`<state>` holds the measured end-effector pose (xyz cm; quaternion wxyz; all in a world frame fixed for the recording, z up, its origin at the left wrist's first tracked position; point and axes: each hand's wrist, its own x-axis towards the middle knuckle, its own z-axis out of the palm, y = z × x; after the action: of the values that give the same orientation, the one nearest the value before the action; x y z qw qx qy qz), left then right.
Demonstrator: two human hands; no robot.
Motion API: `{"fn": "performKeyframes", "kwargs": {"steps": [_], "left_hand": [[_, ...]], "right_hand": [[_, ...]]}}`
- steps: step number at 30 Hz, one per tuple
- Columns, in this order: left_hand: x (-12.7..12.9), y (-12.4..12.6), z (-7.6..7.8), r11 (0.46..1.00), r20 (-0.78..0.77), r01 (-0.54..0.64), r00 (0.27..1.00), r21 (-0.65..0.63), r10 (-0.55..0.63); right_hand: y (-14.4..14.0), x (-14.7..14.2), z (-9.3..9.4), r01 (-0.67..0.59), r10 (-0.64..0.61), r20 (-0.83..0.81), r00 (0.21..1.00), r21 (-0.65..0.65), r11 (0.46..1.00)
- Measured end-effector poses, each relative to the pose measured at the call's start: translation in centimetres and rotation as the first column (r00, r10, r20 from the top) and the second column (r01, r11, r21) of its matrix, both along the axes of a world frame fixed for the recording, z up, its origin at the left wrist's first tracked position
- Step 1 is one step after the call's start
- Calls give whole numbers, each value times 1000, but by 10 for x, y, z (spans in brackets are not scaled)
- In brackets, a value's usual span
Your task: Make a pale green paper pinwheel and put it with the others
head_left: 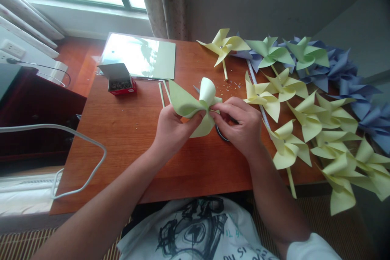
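Observation:
A pale green paper pinwheel (190, 103) is held above the middle of the wooden table (128, 130). My left hand (170, 130) grips it from the left, thumb at the folded centre. My right hand (239, 124) pinches the centre from the right, fingertips touching the paper where the flaps meet. Under my right hand a dark round object (222, 134) shows partly. Two thin paper sticks (162, 93) lie just behind the pinwheel.
Several finished yellow, green and blue pinwheels (307, 118) cover the table's right side. A small red box (120, 81) of pins stands open at the back left beside a stack of green paper sheets (143, 55). A white cable (76, 158) loops at the left.

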<state>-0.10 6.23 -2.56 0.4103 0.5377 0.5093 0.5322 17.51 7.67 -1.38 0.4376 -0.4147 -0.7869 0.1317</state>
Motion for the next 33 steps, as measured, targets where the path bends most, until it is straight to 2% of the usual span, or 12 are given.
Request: {"fn": "performKeyframes", "kwargs": {"steps": [5,12,16,22,24,26,28,29,31,33], "left_hand": [[-1,0,0,999,-67,15,998,50,-11],[-1,0,2,992,-23,109,994,58,-107],[-1,1,5,993,51,116,992,1,-116],[-3,3,8,996,30,91,996,-25,-90],[-4,3,7,995,67,82,995,-59,-78],[-4,2,7,989,135,77,989,-124,-60],[-5,2,7,976,226,97,973,-193,-52],[-5,1,7,969,270,113,962,-220,-51],[-5,0,8,956,330,142,943,-258,-51],[-4,0,9,946,344,154,938,-286,-49]], "right_hand": [[0,0,0,-2,2,10,1000,2,1000],[1,1,-1,5,-5,-12,1000,29,1000],[0,1,-2,13,-13,-34,999,9,1000],[-2,-1,2,-25,23,-63,998,-22,999],[-2,1,4,9,-14,-113,994,-50,999],[1,7,6,121,-144,-207,968,-121,985],[5,16,6,211,-294,-313,903,-273,938],[7,20,5,188,-331,-359,873,-379,906],[10,26,4,-33,-305,-454,837,-600,800],[11,29,3,-343,-222,-574,788,-710,615]]}}
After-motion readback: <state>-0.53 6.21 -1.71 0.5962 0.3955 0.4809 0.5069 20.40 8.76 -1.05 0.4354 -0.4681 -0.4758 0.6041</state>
